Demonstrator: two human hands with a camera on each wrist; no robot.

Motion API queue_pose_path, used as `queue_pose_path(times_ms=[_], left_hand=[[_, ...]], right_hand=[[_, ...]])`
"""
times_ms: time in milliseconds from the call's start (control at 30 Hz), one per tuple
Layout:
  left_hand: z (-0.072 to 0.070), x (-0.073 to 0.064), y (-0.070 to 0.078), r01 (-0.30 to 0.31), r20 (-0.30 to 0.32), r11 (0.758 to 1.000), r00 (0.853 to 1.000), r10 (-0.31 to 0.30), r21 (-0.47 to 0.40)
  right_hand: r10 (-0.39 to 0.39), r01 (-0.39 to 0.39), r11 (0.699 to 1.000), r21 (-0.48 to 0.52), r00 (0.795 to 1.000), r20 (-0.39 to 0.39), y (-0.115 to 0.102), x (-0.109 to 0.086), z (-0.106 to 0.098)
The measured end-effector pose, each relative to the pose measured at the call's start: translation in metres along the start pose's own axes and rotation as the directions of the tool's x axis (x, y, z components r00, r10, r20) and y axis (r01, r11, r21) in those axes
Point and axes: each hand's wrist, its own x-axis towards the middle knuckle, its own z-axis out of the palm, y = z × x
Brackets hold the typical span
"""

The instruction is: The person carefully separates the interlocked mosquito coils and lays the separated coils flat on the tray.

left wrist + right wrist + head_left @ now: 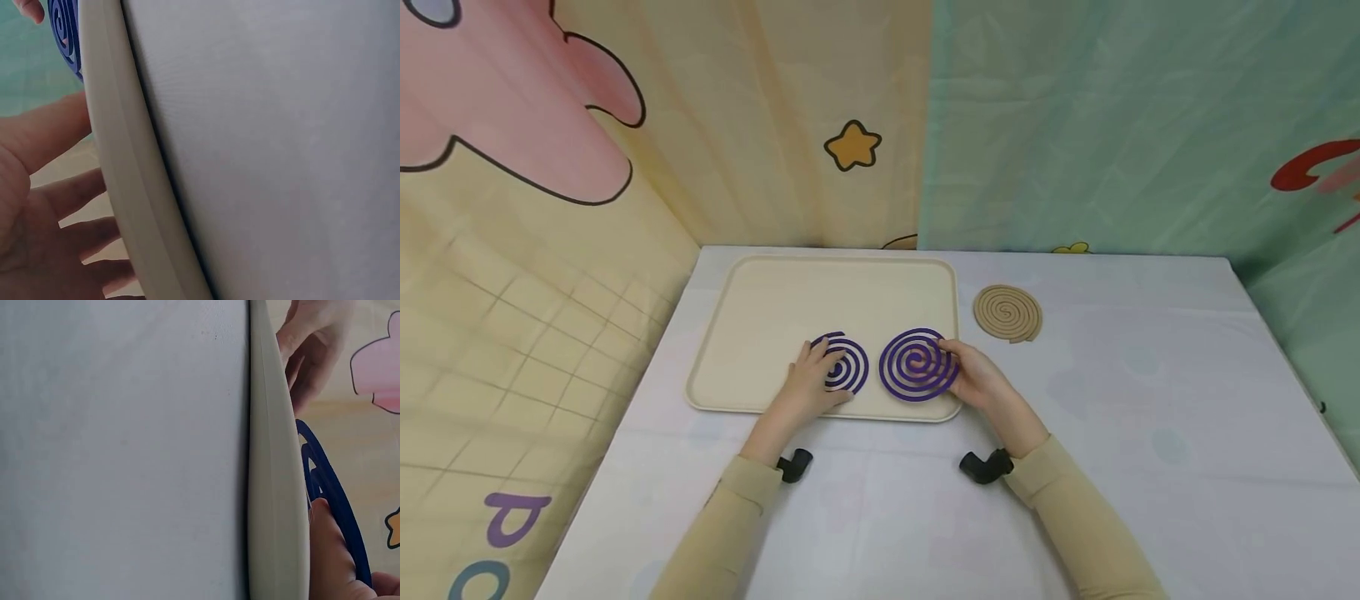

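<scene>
Two purple spiral mosquito coils are over the cream tray (760,333). My right hand (976,375) pinches the right-hand coil (916,400) by its right edge, thumb and fingers on either side. In the right wrist view this coil (337,500) is tilted up above the tray rim. The other coil (863,367) lies on the tray, its left part covered by my left hand (807,387). The left fingers are spread and fairly straight over it. In the left wrist view the tray rim hides those fingertips.
A tan spiral coil (1007,312) lies on the white-covered table (1150,400), just right of the tray. Patterned curtains (1075,125) stand behind and to the sides of the table. A black wrist-worn piece (987,467) sits at each sleeve cuff.
</scene>
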Motion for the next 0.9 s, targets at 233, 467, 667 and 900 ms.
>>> queue_pose_path(times_ms=[233, 467, 667, 900], left_hand=[[0.0, -0.001, 0.002, 0.067, -0.015, 0.998, 0.998, -0.067, -0.003], [0.003, -0.003, -0.002, 0.075, -0.044, 0.997, 0.996, -0.075, -0.013], [0.003, -0.004, -0.002, 0.077, -0.06, 0.997, 0.995, -0.078, -0.014], [0.002, -0.005, 0.001, 0.089, -0.058, 0.996, 0.994, -0.089, -0.009]], right_hand=[[-0.057, 0.036, 0.966, -0.255, 0.996, -0.074, 0.005, 0.003, 0.007], [-0.325, 0.069, 0.504, -0.861, 0.939, -0.115, 0.009, -0.006, 0.016], [-0.356, 0.096, 0.096, -0.991, 0.933, 0.055, 0.014, -0.014, 0.021], [-0.228, 0.089, -0.119, -0.989, 0.967, 0.115, 0.022, -0.015, 0.025]])
